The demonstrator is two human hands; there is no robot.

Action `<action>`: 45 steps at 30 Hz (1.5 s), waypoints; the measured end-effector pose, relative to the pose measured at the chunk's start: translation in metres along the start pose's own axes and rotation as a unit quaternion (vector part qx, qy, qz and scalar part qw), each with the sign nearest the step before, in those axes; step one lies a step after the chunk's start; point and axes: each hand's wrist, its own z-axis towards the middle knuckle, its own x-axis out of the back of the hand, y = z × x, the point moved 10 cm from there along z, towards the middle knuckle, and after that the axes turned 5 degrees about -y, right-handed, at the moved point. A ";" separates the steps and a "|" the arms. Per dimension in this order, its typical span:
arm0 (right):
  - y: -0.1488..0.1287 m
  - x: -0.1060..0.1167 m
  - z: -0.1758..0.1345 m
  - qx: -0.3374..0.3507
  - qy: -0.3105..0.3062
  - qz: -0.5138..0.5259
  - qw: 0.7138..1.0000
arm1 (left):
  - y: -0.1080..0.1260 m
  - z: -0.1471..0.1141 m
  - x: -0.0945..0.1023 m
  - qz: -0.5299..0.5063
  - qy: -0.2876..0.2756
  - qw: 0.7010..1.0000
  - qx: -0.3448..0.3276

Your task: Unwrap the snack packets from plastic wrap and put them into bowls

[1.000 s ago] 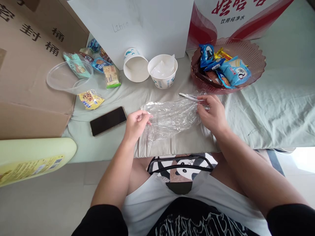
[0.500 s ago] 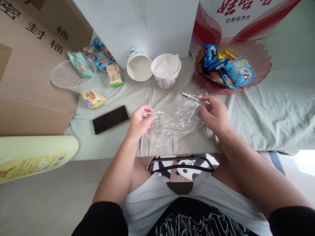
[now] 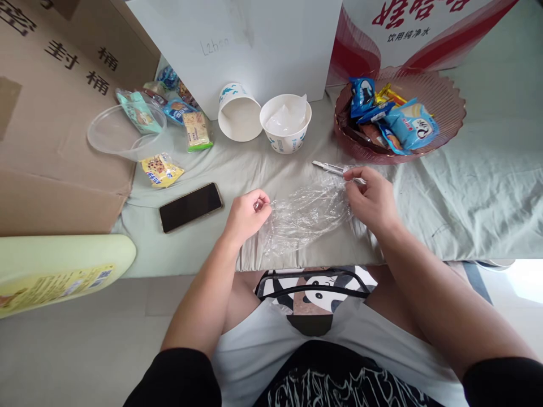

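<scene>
A crumpled sheet of clear plastic film [image 3: 303,217] lies spread on the cloth between my two hands. My left hand [image 3: 248,215] is closed in a pinch at the film's left edge. At the other end, my right hand [image 3: 373,198] is closed, with its thumb and fingers around a slim silver utility knife [image 3: 328,167] and film bunched beside it. The knife's narrow end points left, past the fingertips. Behind the film stands a paper cup [image 3: 286,142] with translucent white plastic inside; another paper cup [image 3: 240,121] lies on its side, mouth towards me.
A pink ribbed bowl [image 3: 452,107] of wrapped snacks stands right. On the left are a phone [image 3: 190,207], a clear plastic tub [image 3: 110,133] and several snack packets [image 3: 161,169]. A cardboard box [image 3: 63,141], white box [image 3: 271,51] and red-white box [image 3: 403,51] border the back.
My left hand has shifted slightly right and turned, drawing the film's left end closer. My right hand and the knife have barely moved.
</scene>
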 end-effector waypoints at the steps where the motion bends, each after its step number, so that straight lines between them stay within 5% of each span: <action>1: 0.000 0.001 0.000 0.000 0.002 0.001 1.000 | 0.004 -0.001 0.002 0.005 0.009 1.000 -0.010; 6: 0.002 0.001 0.002 -0.003 0.003 0.005 1.000 | 0.012 -0.004 0.006 0.086 0.028 0.995 -0.030; 15: 0.003 0.003 0.002 -0.006 0.015 -0.008 1.000 | 0.017 -0.004 -0.011 0.149 -0.042 0.984 -0.084; 20: 0.000 0.007 0.001 0.013 0.032 -0.053 0.998 | 0.028 -0.003 -0.016 0.229 -0.024 0.961 -0.153; 28: -0.001 0.003 -0.003 0.055 0.045 -0.155 0.985 | 0.031 -0.007 -0.030 0.243 -0.061 0.953 -0.171; 34: -0.002 0.002 -0.005 0.064 0.053 -0.180 0.980 | 0.030 -0.008 -0.033 0.164 -0.073 0.970 -0.161; 38: -0.009 0.009 -0.008 0.076 0.079 -0.169 0.979 | 0.014 -0.004 -0.027 -0.014 -0.100 0.992 -0.076; 45: -0.009 0.013 -0.003 0.062 0.078 -0.087 0.991 | 0.009 -0.012 -0.036 -0.323 -0.240 0.915 0.040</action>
